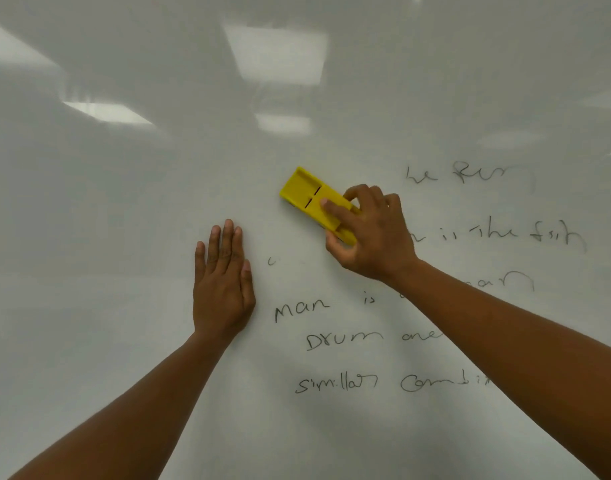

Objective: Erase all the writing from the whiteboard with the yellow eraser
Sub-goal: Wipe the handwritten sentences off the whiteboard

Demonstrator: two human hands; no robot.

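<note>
The whiteboard (pixel 124 202) fills the whole view. My right hand (pixel 373 233) grips the yellow eraser (pixel 306 190) and holds it flat against the board, tilted up to the left. My left hand (pixel 222 282) rests flat on the board with straight fingers, left of the eraser. Black handwriting (pixel 338 337) runs in several lines below and to the right of the eraser: "man is", "Drum one", "similar comb". Fainter words (pixel 470 173) sit at the upper right. My right arm hides parts of some lines. A small stray mark (pixel 271 260) lies between my hands.
The left half and the top of the board carry no writing, only reflections of ceiling lights (pixel 276 53). No board edge or tray is in view.
</note>
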